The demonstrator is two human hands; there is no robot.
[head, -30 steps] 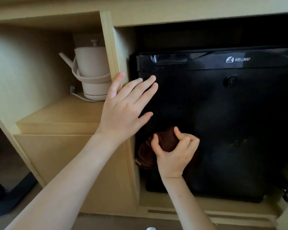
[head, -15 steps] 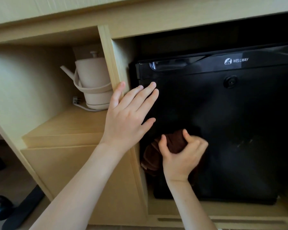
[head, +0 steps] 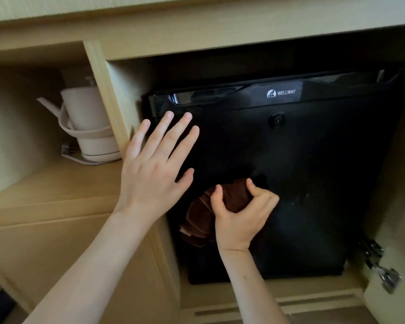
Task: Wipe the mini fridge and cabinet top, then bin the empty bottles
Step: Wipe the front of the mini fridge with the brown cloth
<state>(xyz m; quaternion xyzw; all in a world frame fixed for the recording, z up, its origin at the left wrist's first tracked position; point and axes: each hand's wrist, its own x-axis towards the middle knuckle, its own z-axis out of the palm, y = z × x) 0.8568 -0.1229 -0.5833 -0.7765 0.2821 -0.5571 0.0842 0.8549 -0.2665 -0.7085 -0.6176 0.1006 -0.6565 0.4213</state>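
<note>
**Brown cloth pressed to the black fridge door**

A brown cloth is bunched in the right hand, whose grip is closed around it, and is held against the lower left part of the mini fridge door. The fridge, black and marked WELLWAY, is set inside a light wooden cabinet. The left hand is laid flat with fingers spread, nothing being held, over the fridge's left edge and the cabinet's upright divider. In the compartment to the left, a pale kettle is seen standing on a shelf. A metal hinge is visible at lower right.
</note>
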